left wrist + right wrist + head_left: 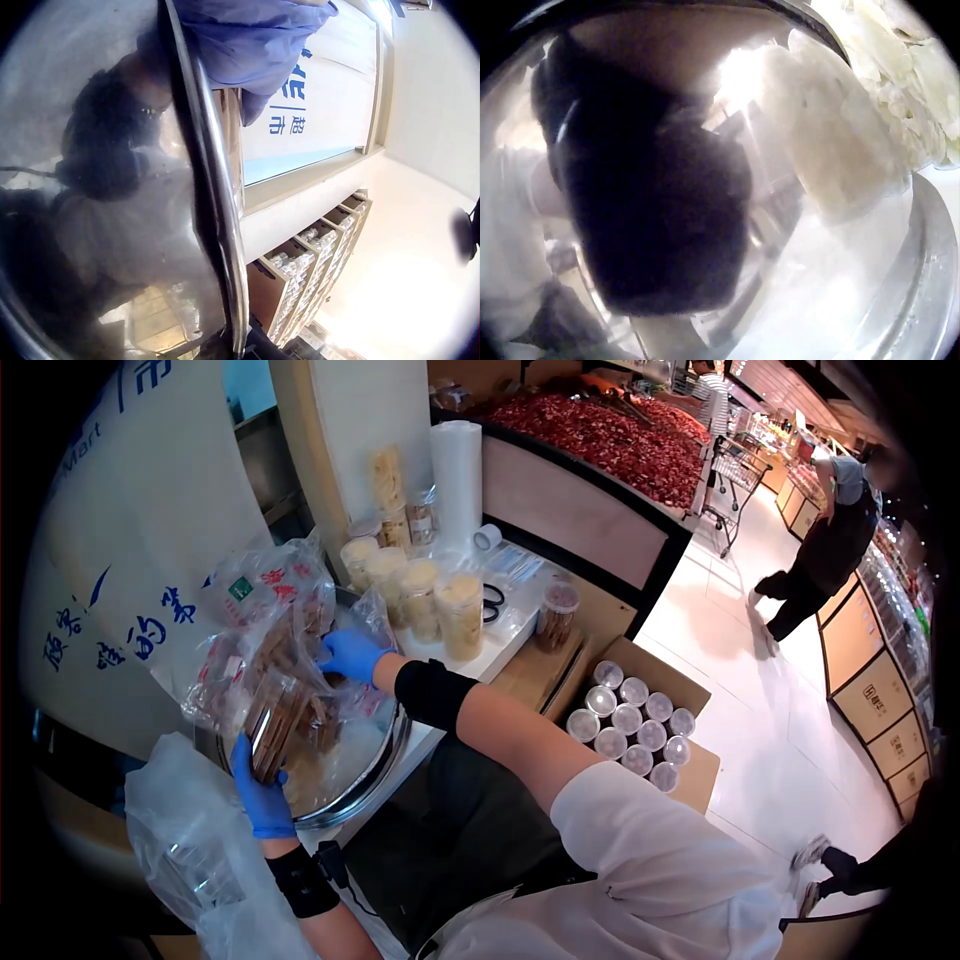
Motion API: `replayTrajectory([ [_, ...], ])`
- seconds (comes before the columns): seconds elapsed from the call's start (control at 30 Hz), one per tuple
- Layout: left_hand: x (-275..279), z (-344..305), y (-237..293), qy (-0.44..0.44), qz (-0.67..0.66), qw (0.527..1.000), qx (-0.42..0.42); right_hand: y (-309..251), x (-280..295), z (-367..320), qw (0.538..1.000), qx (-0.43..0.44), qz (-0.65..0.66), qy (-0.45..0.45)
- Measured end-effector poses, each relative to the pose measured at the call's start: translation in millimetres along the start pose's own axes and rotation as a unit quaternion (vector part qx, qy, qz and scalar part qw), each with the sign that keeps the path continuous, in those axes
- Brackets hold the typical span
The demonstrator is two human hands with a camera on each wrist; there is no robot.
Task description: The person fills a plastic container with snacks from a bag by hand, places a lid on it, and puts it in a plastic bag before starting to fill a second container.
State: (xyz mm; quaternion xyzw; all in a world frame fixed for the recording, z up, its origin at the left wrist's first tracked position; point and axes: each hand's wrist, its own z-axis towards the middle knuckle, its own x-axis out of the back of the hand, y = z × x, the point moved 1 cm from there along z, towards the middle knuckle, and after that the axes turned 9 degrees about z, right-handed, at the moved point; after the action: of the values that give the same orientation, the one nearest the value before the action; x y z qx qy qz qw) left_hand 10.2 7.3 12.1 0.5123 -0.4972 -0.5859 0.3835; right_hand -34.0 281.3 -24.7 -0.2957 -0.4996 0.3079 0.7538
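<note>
Use the metal bowl [403,743] as the reference point. The clear jar [272,725] of brown sticks is tilted above the left part of the bowl. The left hand [262,795] grips its lower part, thumb and fingers set against opposite sides. Hold the wall firmly enough to prevent slipping, but do not squeeze; the jar looks thin enough to flex. The right hand [350,655] is at the plastic bag [270,585], over the far right part of the bowl; whether its fingers are pinching the film or a stick cannot be told. Hold the film away from the jar mouth, since a loose fold may catch the sticks. Handle the brown pieces [322,722] in small, aligned groups and avoid forcing them, as they may snap. Work over the bowl so that crumbs fall inside it. Raise the left wrist clear of the rim to avoid a knock, and leave elbow room beside the pale filled jars [458,615] to the right of the bowl.
</note>
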Motion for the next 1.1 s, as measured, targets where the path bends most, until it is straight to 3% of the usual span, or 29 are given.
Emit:
replayTrajectory([
  [0.23, 6.5, 5.4, -5.5, -0.007, -0.002, 1.000, 0.012, 10.4, -11.1, 5.9, 0.998, 0.034, -0.022, 0.045],
  [0.3, 5.1, 5.4, -5.9, -0.003, 0.000, 1.000, 0.012, 15.2, -12.6, 6.3, 0.995, 0.089, -0.048, -0.022],
  [0.4, 3.4, 3.8, -4.4, 0.003, 0.006, 1.000, 0.003, 16.7, -14.4, 2.9, 0.998, 0.023, -0.037, -0.043],
  [0.7, 5.2, 4.4, -6.8, 0.004, 0.006, 1.000, -0.017, 4.7, -9.4, -6.3, 0.996, -0.018, -0.065, -0.059],
  [0.8, 6.3, 5.4, -6.0, 0.003, -0.002, 1.000, 0.019, 3.1, -12.0, -3.3, 0.991, -0.027, -0.093, -0.097],
  [0.9, 8.8, 7.0, -9.2, -0.003, -0.001, 1.000, 0.008, 0.8, -16.7, -14.4, 0.994, 0.041, -0.094, -0.026],
  [1.0, 7.8, 6.2, -8.0, -0.004, 0.002, 1.000, 0.008, 4.0, -20.5, -12.5, 0.986, 0.077, -0.134, -0.058],
  [1.1, 5.9, 4.6, -6.8, -0.001, 0.010, 1.000, -0.005, 5.5, -18.7, -5.8, 0.985, 0.057, -0.127, -0.099],
])
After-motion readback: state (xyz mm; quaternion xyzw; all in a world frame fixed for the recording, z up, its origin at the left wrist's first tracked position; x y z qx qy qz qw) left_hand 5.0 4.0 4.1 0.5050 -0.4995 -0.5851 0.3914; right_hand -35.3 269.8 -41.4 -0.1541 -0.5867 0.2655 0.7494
